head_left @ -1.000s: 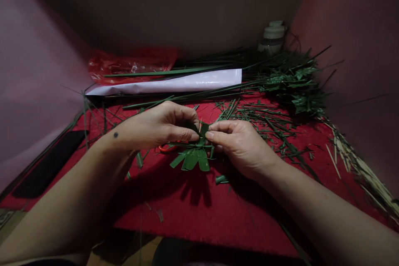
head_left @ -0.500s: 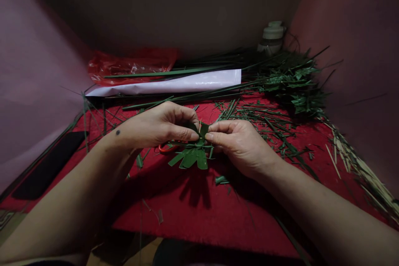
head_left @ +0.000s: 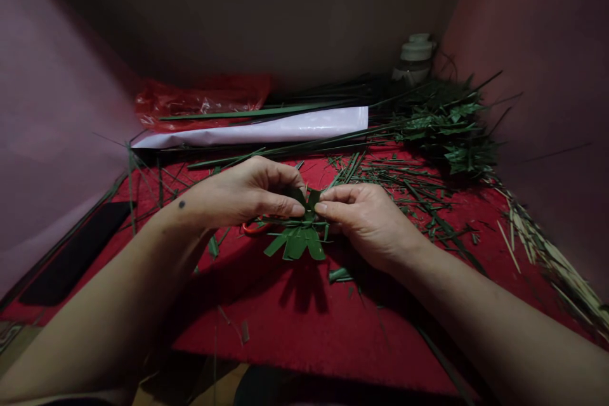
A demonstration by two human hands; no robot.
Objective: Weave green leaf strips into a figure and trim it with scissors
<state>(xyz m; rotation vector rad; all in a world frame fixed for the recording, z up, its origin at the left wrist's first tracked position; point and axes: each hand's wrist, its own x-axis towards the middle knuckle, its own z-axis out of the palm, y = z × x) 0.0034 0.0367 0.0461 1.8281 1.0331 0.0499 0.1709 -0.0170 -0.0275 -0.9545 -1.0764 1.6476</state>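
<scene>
A woven figure of green leaf strips (head_left: 299, 241) hangs between my hands above the red cloth, its cut strip ends fanned out downward. My left hand (head_left: 266, 190) pinches its upper part from the left, thumb and forefinger closed on it. From the right, my right hand (head_left: 361, 216) pinches a leaf strip of the same piece between thumb and forefinger. The other fingers of both hands are curled and partly hidden. Just behind the piece, near my left hand, shows the orange-red handle of what look like scissors (head_left: 254, 227).
Leaf clippings (head_left: 399, 181) lie over the red cloth (head_left: 371, 342) on the right. Behind are a white folded sheet (head_left: 285, 127), a red plastic bag (head_left: 204, 101), a heap of woven green leaves (head_left: 457, 127) and a bottle (head_left: 416, 57). A dark flat object (head_left: 78, 254) lies left.
The leaf piece has turned slightly, its fanned lower strips swinging a little to the right. Both hands keep their pinch in nearly the same place.
</scene>
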